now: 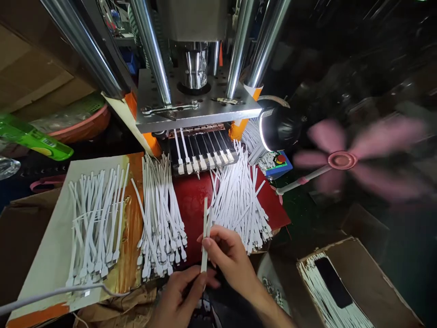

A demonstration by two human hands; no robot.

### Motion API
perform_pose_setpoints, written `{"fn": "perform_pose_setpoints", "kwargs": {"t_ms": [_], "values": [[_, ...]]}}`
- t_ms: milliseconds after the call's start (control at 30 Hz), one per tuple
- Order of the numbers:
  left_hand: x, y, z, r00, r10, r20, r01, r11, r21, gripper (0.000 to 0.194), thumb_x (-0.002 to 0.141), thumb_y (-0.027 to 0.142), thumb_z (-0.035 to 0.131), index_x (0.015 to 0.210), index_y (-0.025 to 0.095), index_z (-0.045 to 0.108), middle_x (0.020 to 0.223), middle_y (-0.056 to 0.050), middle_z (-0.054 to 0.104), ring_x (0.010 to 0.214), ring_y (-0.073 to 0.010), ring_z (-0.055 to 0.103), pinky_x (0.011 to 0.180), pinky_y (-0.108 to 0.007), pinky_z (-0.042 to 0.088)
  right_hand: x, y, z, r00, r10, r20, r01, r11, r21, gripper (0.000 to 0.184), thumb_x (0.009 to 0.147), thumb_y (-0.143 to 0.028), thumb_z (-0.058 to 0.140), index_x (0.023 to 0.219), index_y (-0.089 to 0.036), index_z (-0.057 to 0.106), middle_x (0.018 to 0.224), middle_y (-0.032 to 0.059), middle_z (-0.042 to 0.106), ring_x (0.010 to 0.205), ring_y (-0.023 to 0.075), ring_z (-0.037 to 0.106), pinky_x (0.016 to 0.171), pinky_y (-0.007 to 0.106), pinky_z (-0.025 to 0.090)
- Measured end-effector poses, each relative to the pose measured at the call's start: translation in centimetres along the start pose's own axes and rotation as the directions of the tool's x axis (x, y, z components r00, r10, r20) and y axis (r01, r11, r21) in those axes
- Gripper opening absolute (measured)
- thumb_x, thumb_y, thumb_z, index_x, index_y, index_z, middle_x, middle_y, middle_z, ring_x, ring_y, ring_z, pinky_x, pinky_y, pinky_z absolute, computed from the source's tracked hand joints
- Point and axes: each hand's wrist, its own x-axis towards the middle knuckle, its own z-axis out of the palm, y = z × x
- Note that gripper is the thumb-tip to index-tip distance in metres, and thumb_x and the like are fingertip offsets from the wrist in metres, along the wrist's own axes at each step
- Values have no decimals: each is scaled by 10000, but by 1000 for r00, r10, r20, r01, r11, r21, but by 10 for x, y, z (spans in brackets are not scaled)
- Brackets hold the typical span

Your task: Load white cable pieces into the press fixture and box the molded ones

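My right hand (pixel 228 257) pinches two white strip pieces (pixel 205 225) that stand upright above the red mat (pixel 191 205). My left hand (pixel 179 294) sits just below, with its thumb and fingers closed on the lower end of the same strips. Three piles of white strips lie around: a left pile (pixel 92 223) on pale card, a middle pile (pixel 159 218), and a right pile (pixel 239 202) beside my right hand. Behind them, a dark mould (pixel 201 152) under the press plate (pixel 198 102) holds several white strips in its slots.
Steel columns (pixel 152 50) rise from the press. A lit lamp (pixel 276 127) and a spinning pink fan (pixel 341 160) stand at the right. A cardboard box (pixel 358 287) with white strips sits at lower right. A green bottle (pixel 34 139) and a white cable (pixel 51 294) lie at left.
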Motion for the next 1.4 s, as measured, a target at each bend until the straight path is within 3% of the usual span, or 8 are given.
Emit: {"fn": "perform_pose_setpoints", "kwargs": {"t_ms": [100,267,333,600,867,1100,1267,1400], "values": [[22,20,-23,991,85,-106,-76,994,84,460,920,576,652,1274,292,724,1294,-71,745,1177,-278,677,1039,-366,513,0,3,6,989,-143,46,148,978,-144,297,998,-392,619,812,-176,702,721,-12,567,651,109,501,589,230,356],[52,73,-46,928,368,-58,-358,924,136,188,964,392,672,1009,269,807,1042,-44,755,992,-196,697,877,-264,542,-2,8,1,966,-249,67,258,932,-255,179,991,-251,636,851,-196,735,741,-17,589,676,109,524,621,231,375],[55,84,-48,920,391,-2,-387,911,145,170,975,338,669,963,279,828,994,-35,740,932,-168,696,834,-237,540,-1,8,0,959,-279,54,284,925,-253,159,997,-238,628,901,-208,751,817,4,634,729,123,565,649,236,406],[53,85,-49,931,365,32,-366,924,111,155,951,323,706,1007,293,848,969,-49,735,910,-177,707,802,-243,562,3,3,-8,916,-400,20,392,885,-252,171,1008,-191,602,1068,-235,756,868,23,669,776,148,611,701,257,469],[53,94,-46,886,450,-107,-445,893,68,65,816,266,827,755,242,826,768,-37,727,694,-165,687,628,-236,557,12,-3,0,938,-347,-15,337,918,-211,155,925,-336,732,861,-207,790,717,12,608,619,134,518,552,259,370],[54,96,-49,844,508,-172,-458,850,261,161,855,274,777,703,234,742,746,-7,704,669,-146,639,603,-234,517,19,-1,10,948,-315,34,313,913,-260,197,918,-251,665,731,-196,646,663,-24,515,613,122,467,591,256,366],[94,105,-75,733,590,-340,-476,801,364,158,908,361,725,800,245,732,867,3,721,811,-169,673,787,-300,552,14,11,7,952,-80,297,182,924,-335,184,905,-193,664,730,-189,607,726,-22,567,657,116,517,599,224,372],[165,108,-100,612,693,-380,-478,708,520,189,866,395,739,830,210,751,1153,-80,715,1128,-256,671,1052,-423,498,46,-23,-20,908,-18,418,183,916,-357,300,981,-402,648,762,-196,653,713,-20,604,628,116,523,580,226,385]]}}
